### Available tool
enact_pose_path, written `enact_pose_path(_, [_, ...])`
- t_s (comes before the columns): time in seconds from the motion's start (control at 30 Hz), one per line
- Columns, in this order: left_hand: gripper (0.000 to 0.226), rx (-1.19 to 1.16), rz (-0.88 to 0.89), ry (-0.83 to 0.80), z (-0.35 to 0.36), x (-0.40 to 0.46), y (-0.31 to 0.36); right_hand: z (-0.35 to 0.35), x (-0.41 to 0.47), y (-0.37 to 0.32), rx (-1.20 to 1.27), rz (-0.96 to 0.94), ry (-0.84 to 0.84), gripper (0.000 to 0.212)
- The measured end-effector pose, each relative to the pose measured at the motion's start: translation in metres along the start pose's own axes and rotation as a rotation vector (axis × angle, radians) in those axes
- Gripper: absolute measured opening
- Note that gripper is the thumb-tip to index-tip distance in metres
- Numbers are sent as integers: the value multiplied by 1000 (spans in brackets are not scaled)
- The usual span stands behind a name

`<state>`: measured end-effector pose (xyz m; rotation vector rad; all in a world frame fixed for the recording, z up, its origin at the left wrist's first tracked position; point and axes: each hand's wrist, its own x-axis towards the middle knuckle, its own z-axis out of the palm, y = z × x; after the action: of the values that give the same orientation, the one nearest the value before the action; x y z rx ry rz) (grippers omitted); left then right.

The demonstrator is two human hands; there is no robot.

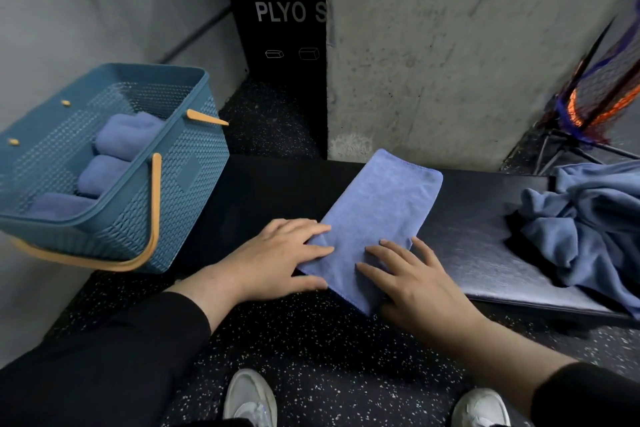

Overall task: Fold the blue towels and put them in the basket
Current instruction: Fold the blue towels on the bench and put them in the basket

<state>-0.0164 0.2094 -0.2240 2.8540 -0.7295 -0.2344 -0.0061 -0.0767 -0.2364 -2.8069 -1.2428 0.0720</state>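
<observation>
Two flat hands on folded towel [374, 218]

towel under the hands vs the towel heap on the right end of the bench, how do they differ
The towel under the hands lies flat in a neat long rectangle; the heap is crumpled with deep creases. The flat towel is pressed by the left hand and right hand; nothing touches the heap. The flat towel sits mid-bench; the heap hangs over the bench's right end. Both are the same blue cloth.
</observation>
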Motion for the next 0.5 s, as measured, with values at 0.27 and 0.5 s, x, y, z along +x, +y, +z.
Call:
enact_pose_path(0.27, [39,-157,-32,161,9,6,9,-34,7,-1,542,365,61,26])
enact_pose_path(0.5, [44,-900,-248,286,-25,19,30,-62,-3,19,837,540,237,42])
